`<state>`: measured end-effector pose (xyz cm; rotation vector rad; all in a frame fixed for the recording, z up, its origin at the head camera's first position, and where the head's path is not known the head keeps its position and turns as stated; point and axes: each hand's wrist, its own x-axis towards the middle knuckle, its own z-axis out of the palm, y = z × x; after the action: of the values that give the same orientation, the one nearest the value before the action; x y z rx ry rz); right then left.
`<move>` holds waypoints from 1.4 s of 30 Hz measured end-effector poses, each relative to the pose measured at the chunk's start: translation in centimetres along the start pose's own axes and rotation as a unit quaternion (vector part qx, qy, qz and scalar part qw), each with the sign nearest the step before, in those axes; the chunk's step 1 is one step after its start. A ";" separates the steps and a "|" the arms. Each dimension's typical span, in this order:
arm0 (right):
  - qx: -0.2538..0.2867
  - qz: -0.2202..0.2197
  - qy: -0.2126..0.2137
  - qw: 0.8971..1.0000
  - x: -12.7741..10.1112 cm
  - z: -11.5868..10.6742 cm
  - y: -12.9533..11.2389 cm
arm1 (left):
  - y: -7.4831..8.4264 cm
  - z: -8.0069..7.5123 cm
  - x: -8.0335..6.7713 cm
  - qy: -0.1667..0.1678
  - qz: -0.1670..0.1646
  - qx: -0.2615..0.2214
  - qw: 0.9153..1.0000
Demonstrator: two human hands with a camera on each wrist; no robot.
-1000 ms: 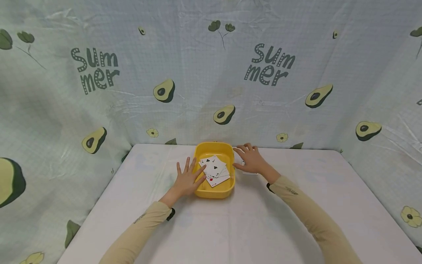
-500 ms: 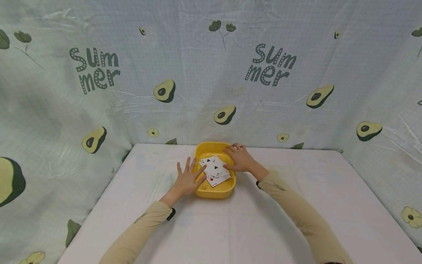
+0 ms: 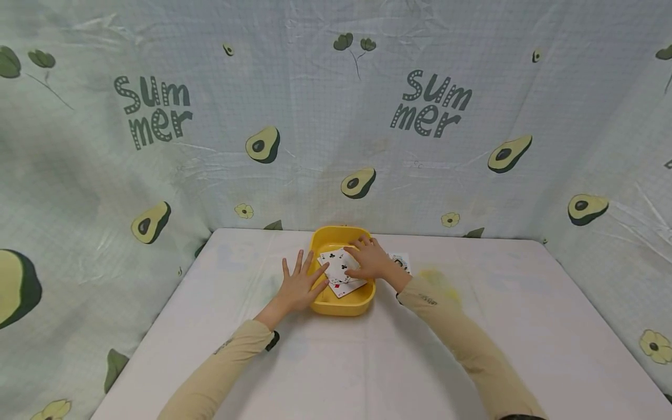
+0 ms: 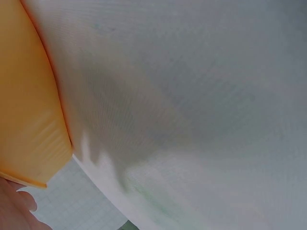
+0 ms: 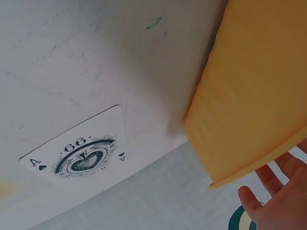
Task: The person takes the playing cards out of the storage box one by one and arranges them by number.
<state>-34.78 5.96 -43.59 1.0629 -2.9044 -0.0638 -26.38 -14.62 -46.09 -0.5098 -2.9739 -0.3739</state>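
Note:
A yellow plastic basin (image 3: 343,309) sits near the table's back edge with several playing cards (image 3: 336,261) inside, clubs and a red diamond card among them. My left hand (image 3: 298,287) lies at the basin's left rim, fingers spread and thumb reaching over the inside. Above the basin's right side is my right hand (image 3: 370,259), its fingers apart and slightly bent, overlapping the cards in the head view. Outside the basin, to its right, an ace of spades (image 5: 86,155) lies face up on the table. My right wrist partly covers that card in the head view.
The white table cover (image 3: 336,367) spreads in front of the basin. A hanging cloth (image 3: 304,87) with avocado prints and "summer" lettering rises right behind the table and at both sides.
My right hand has moved left from beside the basin's right rim to over the cards, uncovering more of the ace of spades. The left hand stays in place.

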 end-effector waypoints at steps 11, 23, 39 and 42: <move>-0.033 0.023 -0.039 0.998 0.4 1.2 -1.1 | 0.1 0.1 -0.1 0.012 0.010 0.002 1.000; -0.050 0.061 -0.127 0.989 1.0 1.4 -1.7 | 0.3 -0.1 -0.3 0.005 0.005 0.006 1.000; -0.064 0.071 -0.143 0.985 1.4 1.6 -1.8 | 0.3 -0.2 -0.2 0.004 -0.001 0.003 1.000; -0.055 0.066 -0.135 0.987 1.4 1.5 -1.8 | 0.2 -0.2 -0.2 0.003 -0.002 0.002 1.000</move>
<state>-34.74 3.73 -45.13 0.9075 -3.1561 -0.3881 -26.05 -14.53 -45.87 -0.4997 -2.9693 -0.3688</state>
